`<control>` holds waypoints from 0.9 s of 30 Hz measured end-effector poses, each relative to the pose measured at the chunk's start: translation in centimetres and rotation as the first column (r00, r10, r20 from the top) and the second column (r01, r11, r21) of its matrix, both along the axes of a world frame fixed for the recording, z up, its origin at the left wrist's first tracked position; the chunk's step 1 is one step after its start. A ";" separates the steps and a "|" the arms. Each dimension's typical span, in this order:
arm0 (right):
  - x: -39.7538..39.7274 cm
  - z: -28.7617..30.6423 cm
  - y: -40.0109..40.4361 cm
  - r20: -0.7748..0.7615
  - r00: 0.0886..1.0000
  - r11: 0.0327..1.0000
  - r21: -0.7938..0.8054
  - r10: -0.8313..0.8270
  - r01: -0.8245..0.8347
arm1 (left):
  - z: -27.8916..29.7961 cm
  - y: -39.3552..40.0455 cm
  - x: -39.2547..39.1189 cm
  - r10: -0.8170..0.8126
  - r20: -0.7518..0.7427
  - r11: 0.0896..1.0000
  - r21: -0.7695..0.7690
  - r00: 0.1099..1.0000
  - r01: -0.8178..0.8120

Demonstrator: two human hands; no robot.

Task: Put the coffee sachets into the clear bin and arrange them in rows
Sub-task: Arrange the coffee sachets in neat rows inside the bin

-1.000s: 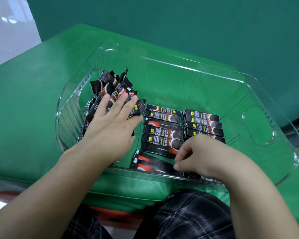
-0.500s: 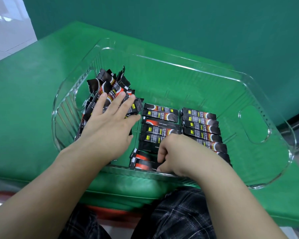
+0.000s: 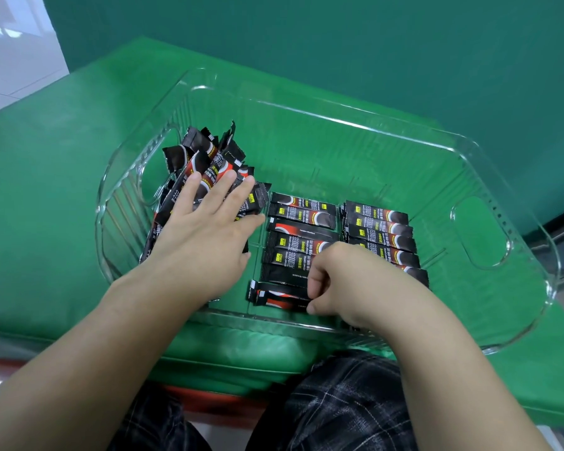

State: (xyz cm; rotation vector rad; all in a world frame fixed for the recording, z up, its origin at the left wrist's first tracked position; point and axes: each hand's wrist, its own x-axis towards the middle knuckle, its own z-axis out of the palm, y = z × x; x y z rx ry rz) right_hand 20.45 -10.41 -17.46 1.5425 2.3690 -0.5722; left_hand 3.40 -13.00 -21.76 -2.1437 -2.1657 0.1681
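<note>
A clear plastic bin (image 3: 489,177) sits on the green table. Inside at the left lies a loose pile of black coffee sachets (image 3: 205,157); my left hand (image 3: 205,232) rests flat on it with fingers spread. A middle row of sachets (image 3: 300,219) and a right row of sachets (image 3: 381,229) lie side by side on the bin floor. My right hand (image 3: 349,281) has its fingers curled and pinches the right end of the nearest sachets (image 3: 277,292) at the front of the middle row. The hand hides the front end of the right row.
The bin has cut-out handles at its left end and its right end (image 3: 482,232). The green padded table (image 3: 46,196) extends left and behind the bin. A dark green wall (image 3: 339,43) stands behind. My checked trouser legs (image 3: 349,402) show below the table edge.
My right hand has moved left from the front of the right row to the front of the middle row and closed on the nearest sachets. My left hand stays on the pile.
</note>
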 end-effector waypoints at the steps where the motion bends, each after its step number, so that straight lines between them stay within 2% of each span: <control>1: 0.0 0.0 0.0 -0.007 1.000 1.000 0.005 -0.006 0.006 | 0.0 0.0 0.0 -0.001 0.000 1.000 0.000 1.000 0.001; 16: -0.1 -0.3 0.4 -0.027 1.000 1.000 0.013 -0.013 0.013 | -0.1 0.0 0.0 -0.005 -0.014 1.000 0.004 1.000 0.005; 23: 0.2 0.5 -0.1 -0.115 0.993 0.992 -0.122 0.024 -0.038 | -0.1 -0.1 0.0 -0.009 -0.007 1.000 0.011 1.000 0.009; 27: 0.0 0.1 -0.1 -0.099 0.994 0.993 -0.102 0.049 -0.059 | -0.1 -0.1 -0.1 -0.012 0.002 1.000 0.025 1.000 0.012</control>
